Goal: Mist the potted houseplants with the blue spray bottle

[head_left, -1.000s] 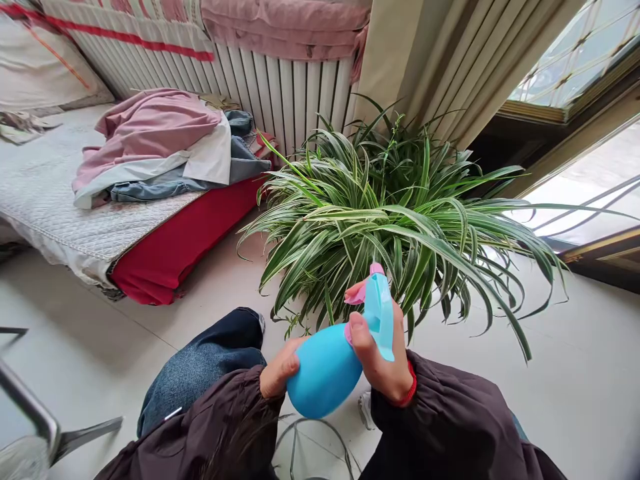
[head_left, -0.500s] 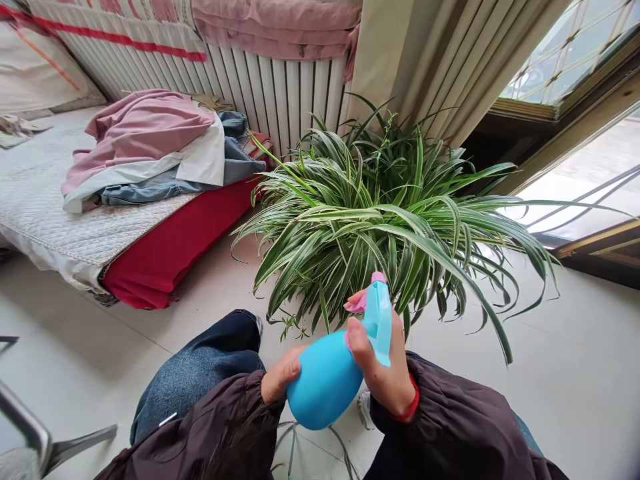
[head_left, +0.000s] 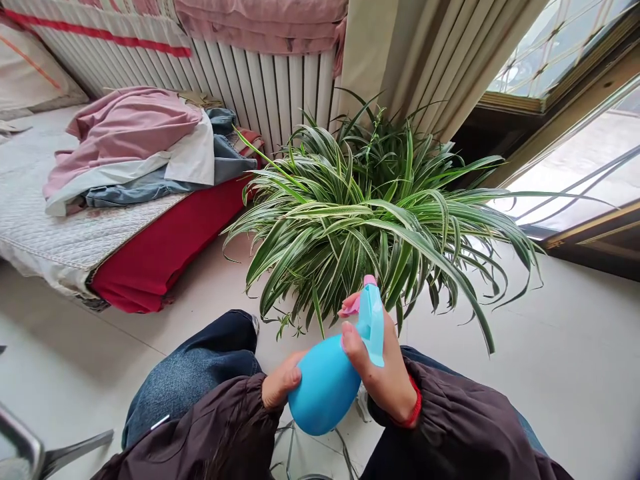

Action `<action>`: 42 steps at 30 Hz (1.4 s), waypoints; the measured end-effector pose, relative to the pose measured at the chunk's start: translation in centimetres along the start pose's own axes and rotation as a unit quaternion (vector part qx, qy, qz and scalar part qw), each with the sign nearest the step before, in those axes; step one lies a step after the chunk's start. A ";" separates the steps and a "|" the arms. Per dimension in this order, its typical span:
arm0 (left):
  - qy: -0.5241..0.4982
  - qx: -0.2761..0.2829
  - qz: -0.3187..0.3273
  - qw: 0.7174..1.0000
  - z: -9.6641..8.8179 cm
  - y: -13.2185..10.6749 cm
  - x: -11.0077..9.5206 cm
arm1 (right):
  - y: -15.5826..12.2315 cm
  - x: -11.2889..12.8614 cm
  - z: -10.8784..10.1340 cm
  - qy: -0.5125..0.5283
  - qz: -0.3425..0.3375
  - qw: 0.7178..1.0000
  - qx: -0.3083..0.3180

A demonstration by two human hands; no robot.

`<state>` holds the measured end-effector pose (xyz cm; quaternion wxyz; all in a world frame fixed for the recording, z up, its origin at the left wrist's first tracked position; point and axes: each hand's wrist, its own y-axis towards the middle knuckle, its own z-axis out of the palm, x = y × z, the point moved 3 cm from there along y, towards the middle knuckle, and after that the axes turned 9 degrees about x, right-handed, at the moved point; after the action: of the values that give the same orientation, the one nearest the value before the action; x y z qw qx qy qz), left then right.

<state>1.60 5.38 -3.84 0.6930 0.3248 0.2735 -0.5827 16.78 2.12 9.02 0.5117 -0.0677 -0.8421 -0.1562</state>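
In the head view, both hands are holding a blue spray bottle between them. The left hand (head_left: 281, 383) is supporting the rounded body of the spray bottle (head_left: 325, 387) near its base, thumb lying along the side, with most of its fingers hiding behind. The right hand (head_left: 385, 373) is wrapping the neck and pale-blue head, thumb resting at the neck and a fingertip sitting at the pink trigger (head_left: 351, 307); whether it is pressing, I cannot tell. The bottle is tilting upward in front of the person, with its pink nozzle (head_left: 369, 280) pointing into the lower leaves of a striped, bushy plant (head_left: 370, 227).

Over the last second the view is swinging rightward, so the plant, the bed (head_left: 25, 207) and the heaped clothes (head_left: 133, 123) are sliding left in it. The nozzle is sitting slightly lower and further right against the foliage. The grip is staying the same, which is probably only shifting the aim a little, with the bottle still facing the plant.
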 end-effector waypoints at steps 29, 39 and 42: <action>0.082 -0.010 0.013 0.997 0.7 0.7 1.7 | -0.5 -0.5 -0.4 0.026 0.021 0.999 0.007; 0.110 -0.017 -0.002 0.994 0.3 0.8 2.2 | -0.6 -0.9 -0.9 0.025 0.025 0.999 0.001; 0.110 -0.021 -0.003 0.994 0.1 0.9 2.7 | -0.9 -0.7 -1.1 0.021 0.025 0.999 0.002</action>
<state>2.93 3.72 -5.72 0.6640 0.3713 0.3613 -0.5392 17.80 0.94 8.65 0.5334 -0.0844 -0.8295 -0.1426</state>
